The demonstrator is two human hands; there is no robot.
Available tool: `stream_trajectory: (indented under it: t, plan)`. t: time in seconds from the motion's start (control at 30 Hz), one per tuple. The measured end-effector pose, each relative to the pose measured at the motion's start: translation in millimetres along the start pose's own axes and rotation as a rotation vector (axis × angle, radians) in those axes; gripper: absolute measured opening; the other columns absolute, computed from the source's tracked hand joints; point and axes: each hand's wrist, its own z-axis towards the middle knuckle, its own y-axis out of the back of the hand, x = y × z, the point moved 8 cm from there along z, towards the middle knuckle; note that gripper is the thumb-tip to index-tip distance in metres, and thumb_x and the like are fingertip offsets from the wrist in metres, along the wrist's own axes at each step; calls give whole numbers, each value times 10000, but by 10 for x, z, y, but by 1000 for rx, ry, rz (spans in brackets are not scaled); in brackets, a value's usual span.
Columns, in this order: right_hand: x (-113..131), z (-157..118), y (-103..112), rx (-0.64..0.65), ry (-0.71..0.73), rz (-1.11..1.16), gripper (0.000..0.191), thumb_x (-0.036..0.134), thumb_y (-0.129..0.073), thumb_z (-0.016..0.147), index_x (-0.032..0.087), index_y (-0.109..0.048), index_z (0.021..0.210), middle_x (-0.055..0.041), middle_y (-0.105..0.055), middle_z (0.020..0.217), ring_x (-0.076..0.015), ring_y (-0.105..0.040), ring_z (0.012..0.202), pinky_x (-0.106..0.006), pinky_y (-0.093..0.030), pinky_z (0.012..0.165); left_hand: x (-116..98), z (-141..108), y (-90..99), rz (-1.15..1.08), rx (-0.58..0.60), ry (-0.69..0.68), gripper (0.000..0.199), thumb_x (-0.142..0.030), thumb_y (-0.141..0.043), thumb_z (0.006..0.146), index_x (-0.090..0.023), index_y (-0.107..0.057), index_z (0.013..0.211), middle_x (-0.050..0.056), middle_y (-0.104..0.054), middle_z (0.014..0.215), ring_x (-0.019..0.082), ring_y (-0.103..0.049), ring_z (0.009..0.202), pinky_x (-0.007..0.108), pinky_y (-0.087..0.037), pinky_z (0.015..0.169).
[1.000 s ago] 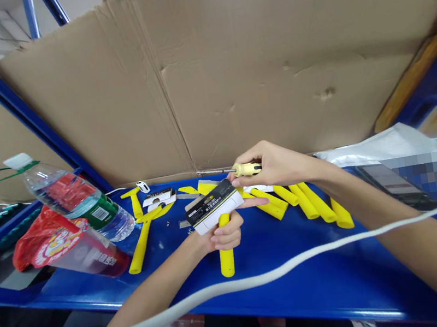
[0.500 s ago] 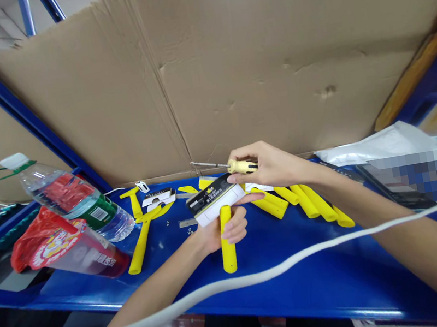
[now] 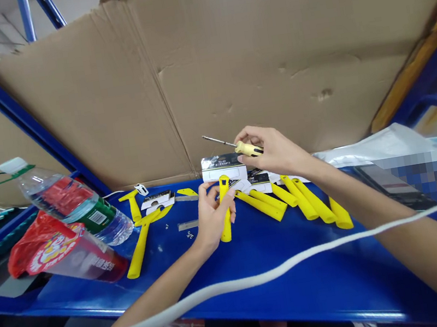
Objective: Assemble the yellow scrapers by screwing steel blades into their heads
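My left hand (image 3: 214, 214) is closed round a yellow handle (image 3: 227, 220), whose upper end sits against a black and white card sleeve (image 3: 224, 172). In my right hand (image 3: 272, 149) is a pale yellow screwdriver (image 3: 248, 148), its metal shaft pointing left above the sleeve. The right fingertips are close to the sleeve's upper right edge; whether they touch it I cannot tell. Several loose yellow handles (image 3: 318, 205) lie to the right, beside another black and white sleeve (image 3: 259, 180). Left of my hands are a yellow T-shaped tool (image 3: 139, 250) and a small metal blade (image 3: 187, 225).
A water bottle (image 3: 98, 215) and a plastic cup with red liquid (image 3: 101, 262) stand at the left. A white cable (image 3: 261, 276) crosses in front of the blue table (image 3: 289, 296). At the right lie a dark flat object (image 3: 388, 189) and white plastic wrap (image 3: 390, 144). Cardboard rises behind.
My left hand has raised the yellow handle, and the sleeve has turned from tilted to nearly level. My right hand has moved up and slightly right with the screwdriver.
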Motion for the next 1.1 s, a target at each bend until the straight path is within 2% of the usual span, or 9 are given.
stream_trajectory:
  t: [0.07, 0.2, 0.3, 0.4, 0.47, 0.63, 0.77, 0.9, 1.1]
  plan:
    - [40, -10, -15, 22, 18, -14, 302, 202, -754, 826, 200, -778, 1127, -54, -788, 973, -235, -664, 872, -379, -459, 786, -7, 28, 63, 96, -46, -53, 705, -430, -985, 815, -277, -455, 1254, -33, -644, 1044, 115, -630, 603, 243, -516, 418]
    - [98, -46, -30, 53, -21, -63, 188, 220, -717, 845, 188, -834, 989, -29, -780, 877, -191, -591, 752, -362, -405, 693, -66, 77, 144, 195, -80, -151, 890, -445, -982, 819, -292, -466, 1528, 32, -661, 1198, 146, -717, 733, 261, -605, 491]
    - [153, -71, -40, 90, -20, -44, 196, 343, -735, 939, 185, -847, 970, -15, -719, 777, -170, -501, 690, -362, -355, 655, -83, 65, 116, 273, -32, -185, 769, -464, -903, 920, -269, -598, 1599, 47, -688, 1142, 114, -667, 700, 225, -561, 493]
    - [203, -91, -68, 176, 8, 6, 304, 488, -752, 1001, 199, -839, 964, -23, -734, 815, -175, -528, 719, -358, -358, 667, -40, 25, 68, 258, 28, -156, 688, -524, -834, 988, -224, -657, 1581, 16, -679, 962, 84, -586, 589, 219, -507, 466]
    - [234, -104, -69, 235, 37, 26, 359, 552, -763, 1009, 206, -819, 932, -30, -751, 855, -183, -577, 755, -351, -382, 683, -12, -2, 35, 211, 74, -136, 654, -568, -812, 1000, -206, -677, 1528, -8, -659, 882, 80, -567, 541, 222, -490, 456]
    - [324, -143, -56, 366, 123, -10, 486, 673, -843, 923, 191, -798, 882, -70, -768, 963, -206, -647, 827, -341, -419, 722, 11, -16, 10, 67, 155, -118, 415, -577, -784, 1021, -170, -728, 1080, -17, -648, 763, 94, -591, 489, 234, -460, 471]
    - [400, -178, -82, 434, 185, 3, 377, 546, -828, 963, 192, -794, 839, -53, -753, 913, -182, -647, 775, -331, -414, 716, -1, 35, 17, -84, 140, -93, 395, -534, -863, 955, -158, -760, 1020, 43, -712, 860, 132, -645, 620, 271, -528, 568]
    - [424, -178, -55, 371, 249, -39, 218, 364, -784, 986, 193, -797, 853, -51, -749, 923, -176, -650, 779, -329, -426, 732, -23, 47, -44, -163, 140, -37, 399, -480, -951, 863, -145, -785, 1004, 78, -728, 952, 162, -670, 760, 292, -566, 654]
    - [377, -144, -4, 248, 310, -184, 173, 285, -717, 1003, 183, -819, 908, -113, -756, 1086, -229, -691, 947, -353, -464, 826, 52, -76, -200, -185, 273, 92, 408, -506, -900, 925, -146, -710, 903, 45, -669, 856, 113, -576, 617, 250, -470, 518]
